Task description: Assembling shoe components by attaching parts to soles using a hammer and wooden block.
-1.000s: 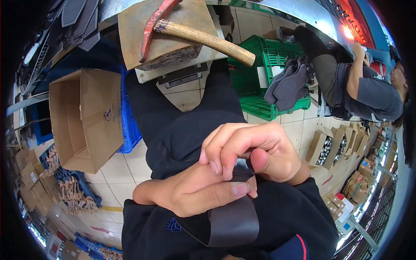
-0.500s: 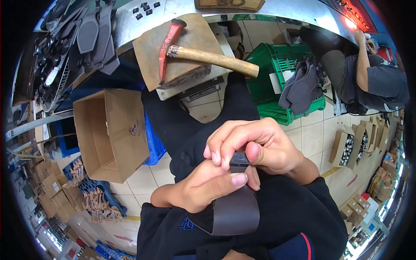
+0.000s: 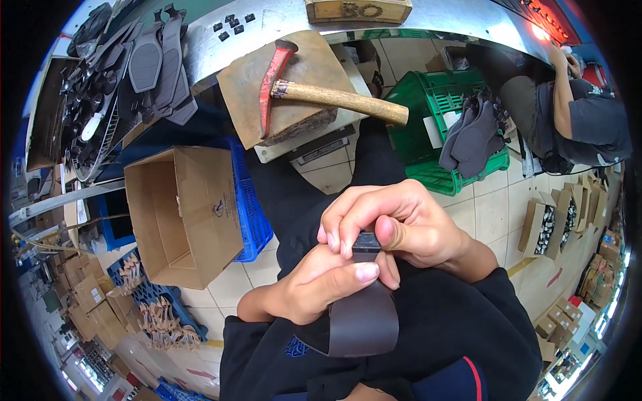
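A wide dark brown strap (image 3: 364, 327), bent over into a loop, hangs below my hands in front of my chest. My left hand (image 3: 324, 281) is closed on it, thumb pressed along its upper part. Right above that thumb a small black rectangular piece (image 3: 366, 244), which looks like a buckle, sits at the strap's narrow end. The fingers and thumb of my right hand (image 3: 414, 224) pinch this piece from both sides. My fingers hide part of where strap and piece meet.
Ahead, a red-headed hammer (image 3: 334, 100) lies on a worn block (image 3: 244, 103). Small black pieces (image 3: 234, 25) rest on the metal bench (image 3: 455, 23). A cardboard box (image 3: 200, 214) stands left; a green crate (image 3: 421, 100) holds dark soles (image 3: 471, 140). Another person (image 3: 588, 113) sits far right.
The view has shifted slightly, so the bench, hammer and boxes appear lower and farther right. Both hands keep the same grip on the strap and the black piece.
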A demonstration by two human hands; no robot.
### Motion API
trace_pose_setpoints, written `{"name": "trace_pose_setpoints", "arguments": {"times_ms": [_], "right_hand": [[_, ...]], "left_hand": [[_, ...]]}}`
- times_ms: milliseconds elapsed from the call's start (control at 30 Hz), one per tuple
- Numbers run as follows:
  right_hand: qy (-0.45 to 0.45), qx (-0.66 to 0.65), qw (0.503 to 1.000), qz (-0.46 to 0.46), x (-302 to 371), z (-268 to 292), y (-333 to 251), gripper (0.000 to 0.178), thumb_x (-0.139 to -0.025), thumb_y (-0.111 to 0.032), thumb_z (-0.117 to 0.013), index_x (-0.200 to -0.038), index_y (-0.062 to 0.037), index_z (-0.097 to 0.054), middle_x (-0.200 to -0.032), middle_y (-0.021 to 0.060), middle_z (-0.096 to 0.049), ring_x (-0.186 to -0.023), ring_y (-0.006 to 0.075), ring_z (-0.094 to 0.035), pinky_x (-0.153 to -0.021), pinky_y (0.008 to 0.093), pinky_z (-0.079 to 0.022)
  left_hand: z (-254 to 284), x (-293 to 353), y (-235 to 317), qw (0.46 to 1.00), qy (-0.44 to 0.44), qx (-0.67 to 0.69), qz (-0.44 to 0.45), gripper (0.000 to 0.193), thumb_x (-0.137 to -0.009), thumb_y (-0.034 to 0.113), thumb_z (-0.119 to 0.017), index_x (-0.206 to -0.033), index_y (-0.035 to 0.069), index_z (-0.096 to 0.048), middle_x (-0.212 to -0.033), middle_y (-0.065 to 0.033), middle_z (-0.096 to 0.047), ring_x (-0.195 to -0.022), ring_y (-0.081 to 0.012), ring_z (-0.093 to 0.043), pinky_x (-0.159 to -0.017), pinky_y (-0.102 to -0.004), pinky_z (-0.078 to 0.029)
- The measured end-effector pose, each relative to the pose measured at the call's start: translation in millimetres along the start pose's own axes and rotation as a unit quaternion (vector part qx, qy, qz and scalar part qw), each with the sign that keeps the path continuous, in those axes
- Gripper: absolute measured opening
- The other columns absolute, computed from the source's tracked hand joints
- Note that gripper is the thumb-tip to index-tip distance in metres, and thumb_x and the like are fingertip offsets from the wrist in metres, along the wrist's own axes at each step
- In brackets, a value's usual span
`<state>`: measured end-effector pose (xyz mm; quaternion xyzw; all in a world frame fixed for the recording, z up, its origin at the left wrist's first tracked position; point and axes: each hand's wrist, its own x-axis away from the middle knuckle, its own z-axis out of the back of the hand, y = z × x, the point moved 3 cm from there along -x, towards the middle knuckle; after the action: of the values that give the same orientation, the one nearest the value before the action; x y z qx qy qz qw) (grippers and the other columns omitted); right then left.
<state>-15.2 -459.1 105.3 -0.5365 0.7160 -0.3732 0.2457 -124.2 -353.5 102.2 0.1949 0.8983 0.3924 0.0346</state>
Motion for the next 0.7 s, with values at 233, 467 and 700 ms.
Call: {"name": "trace_pose_setpoints", "arguments": {"times_ms": [233,467,700], "right_hand": [[-0.031,0.007,0.999,0.015,0,2,2,0.052,-0.100,-0.046,-0.057,-0.097,0.0040,-0.070,-0.106,0.0203,-0.064,-0.103,0.0287,-0.062,-0.092,0.0400,-0.049],[-0.089,0.143,0.981,0.096,-24,20,-10,0.063,-0.097,-0.060,-0.051,-0.105,-0.0008,-0.071,-0.112,0.0126,-0.066,-0.111,0.0258,-0.061,-0.094,0.0418,-0.048],[0.095,0.786,0.610,-0.033,-76,108,-9,0.067,-0.085,-0.028,-0.075,-0.137,-0.0019,-0.041,-0.113,0.0233,-0.065,-0.102,0.0409,-0.065,-0.079,0.0477,-0.053]], "left_hand": [[-8,-1,10,1.000,-0.005,-0.027,0.011,0.030,-0.105,0.021,-0.043,-0.110,-0.003,-0.060,-0.108,-0.0089,-0.059,-0.102,-0.0141,-0.055,-0.089,-0.0292,-0.043],[-10,-2,18,0.995,0.083,-0.058,-0.003,0.038,-0.105,0.030,-0.042,-0.105,-0.003,-0.062,-0.094,-0.0100,-0.064,-0.089,-0.0149,-0.059,-0.083,-0.0288,-0.045],[-15,-9,29,0.984,0.119,-0.134,0.008,0.039,-0.093,0.031,-0.050,-0.092,-0.006,-0.061,-0.098,-0.0216,-0.063,-0.083,-0.0218,-0.057,-0.077,-0.0321,-0.044]]}}
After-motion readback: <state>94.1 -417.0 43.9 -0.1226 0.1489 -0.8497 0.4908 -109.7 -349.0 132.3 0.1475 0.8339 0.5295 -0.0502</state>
